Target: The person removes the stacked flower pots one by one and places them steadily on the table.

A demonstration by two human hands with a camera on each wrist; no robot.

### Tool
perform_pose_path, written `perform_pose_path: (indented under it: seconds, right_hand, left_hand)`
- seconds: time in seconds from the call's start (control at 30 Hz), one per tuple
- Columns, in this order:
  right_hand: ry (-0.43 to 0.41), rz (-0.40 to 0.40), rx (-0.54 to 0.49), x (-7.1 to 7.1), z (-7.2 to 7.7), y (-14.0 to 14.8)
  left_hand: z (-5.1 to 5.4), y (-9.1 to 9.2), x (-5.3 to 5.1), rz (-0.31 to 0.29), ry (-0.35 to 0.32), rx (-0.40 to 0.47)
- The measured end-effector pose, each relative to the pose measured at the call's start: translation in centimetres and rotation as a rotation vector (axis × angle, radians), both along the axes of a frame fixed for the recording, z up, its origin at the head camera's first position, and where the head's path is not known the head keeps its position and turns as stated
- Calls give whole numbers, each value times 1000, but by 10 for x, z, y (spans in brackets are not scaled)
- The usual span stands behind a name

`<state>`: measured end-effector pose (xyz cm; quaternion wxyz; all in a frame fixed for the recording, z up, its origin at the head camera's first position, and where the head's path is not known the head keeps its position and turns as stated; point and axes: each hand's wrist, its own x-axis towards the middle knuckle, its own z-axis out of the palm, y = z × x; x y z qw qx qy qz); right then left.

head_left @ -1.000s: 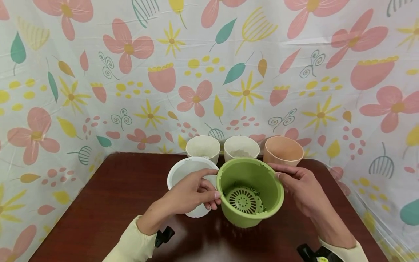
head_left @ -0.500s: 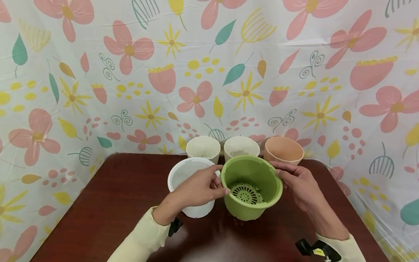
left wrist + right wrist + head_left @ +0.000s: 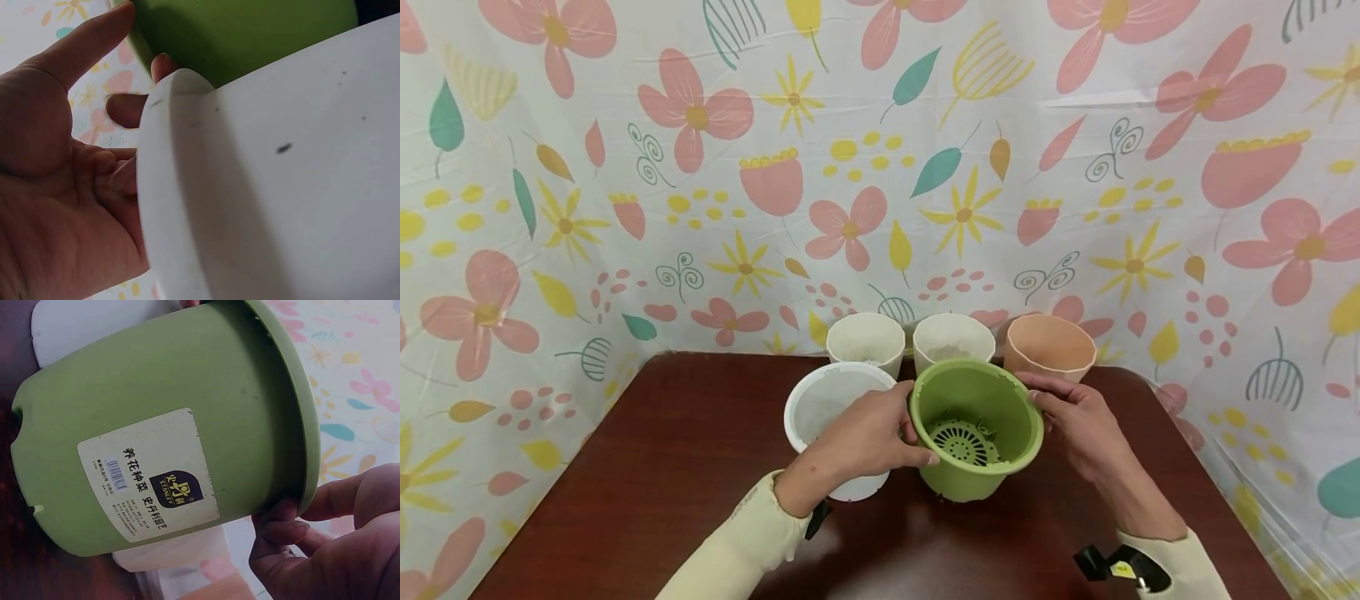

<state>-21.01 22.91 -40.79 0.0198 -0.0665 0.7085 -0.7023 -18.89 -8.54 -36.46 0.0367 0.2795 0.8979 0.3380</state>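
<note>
A green flower pot [image 3: 977, 458] with a slotted bottom leans its mouth towards me in the head view. Its left rim is held by my left hand [image 3: 865, 433], thumb at the front. My right hand [image 3: 1086, 429] pinches the opposite rim, with fingers curled under the lip in the right wrist view. A paper label [image 3: 150, 475] is on the pot's side. Whether its base touches the table cannot be told. Directly to its left stands a white flower pot [image 3: 805, 408], partly hidden by my left hand; its rim fills much of the left wrist view.
Behind, along the table's far edge, stand two cream pots [image 3: 865, 337] [image 3: 953, 337] and an orange-tan pot [image 3: 1048, 343]. The dark reddish table [image 3: 647, 492] stretches out on both sides. A flower-print cloth [image 3: 850, 167] hangs behind and beside it.
The green pot has moved slightly right and back and sits lower, beside the white pot. My left hand has shifted right with it; the right hand keeps its hold on the rim.
</note>
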Motion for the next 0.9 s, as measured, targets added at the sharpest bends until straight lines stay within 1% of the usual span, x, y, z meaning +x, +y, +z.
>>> perform_pose_path:
  seconds: [0.1,0.17,0.37,0.43,0.57,0.77,0.9]
  right_hand:
    - [-1,1,3,-3,-3,0]
    - [-2,-1,10,-5,-6,0]
    - [-39,-10,55,-8,-12,0]
    - [-39,-20,61,-9,-13,-1]
    - [-34,-26,54,-9,-14,-2]
    - [-34,-15,51,-8,-14,-2]
    - [-14,-27,113,-8,-14,0]
  left_hand:
    - [1,3,1,6,26,-13]
    - [1,5,2,16,45,-42]
    - [3,15,10,75,139,-230]
    - [3,17,12,93,159,-269]
    - [3,20,13,112,164,-289]
    - [2,21,13,115,175,-301]
    - [2,21,14,115,190,-287]
